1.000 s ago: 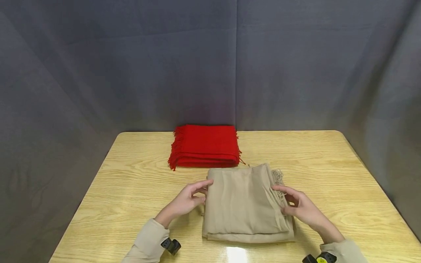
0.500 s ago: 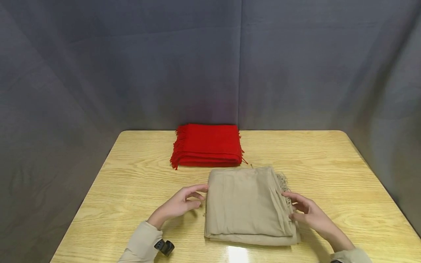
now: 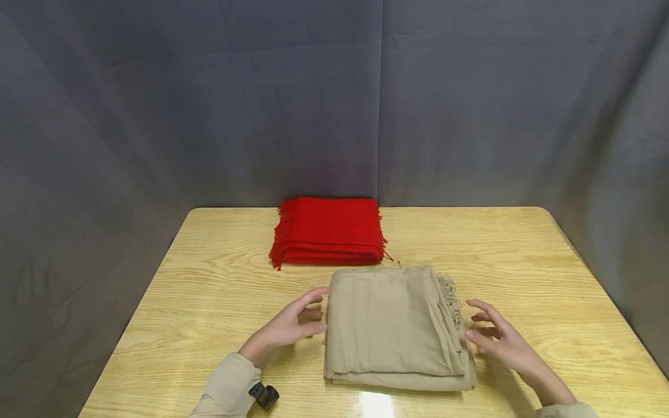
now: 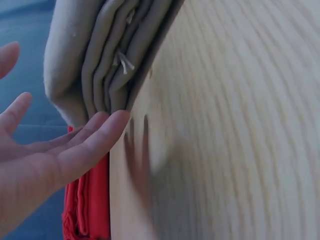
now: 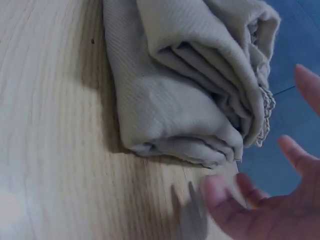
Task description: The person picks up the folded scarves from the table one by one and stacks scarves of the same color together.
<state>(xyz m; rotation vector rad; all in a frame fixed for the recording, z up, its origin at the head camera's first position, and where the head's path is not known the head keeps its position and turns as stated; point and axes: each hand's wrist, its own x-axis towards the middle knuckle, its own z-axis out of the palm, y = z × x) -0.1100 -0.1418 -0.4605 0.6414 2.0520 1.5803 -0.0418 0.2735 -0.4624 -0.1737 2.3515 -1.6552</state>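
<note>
A beige fringed scarf (image 3: 387, 325) lies folded into a thick square on the table, its fringe on the right side. My left hand (image 3: 290, 326) is at its left edge, fingers loosely bent; in the left wrist view the fingertips (image 4: 117, 119) are right by the stacked folds (image 4: 100, 55), and I cannot tell if they touch. My right hand (image 3: 504, 339) hovers just off the right edge, fingers spread and relaxed. In the right wrist view a gap shows between that hand (image 5: 275, 200) and the uneven folded layers (image 5: 175, 110). Neither hand holds anything.
A red fringed scarf (image 3: 334, 223), neatly folded, lies behind the beige one near the table's far edge. The wooden table (image 3: 209, 290) has a grey curtain (image 3: 261, 116) behind it and along its sides.
My right hand has come off the beige scarf's right edge and moved right. The left hand has eased off the top of the left edge. The beige scarf sits slightly lower in view.
</note>
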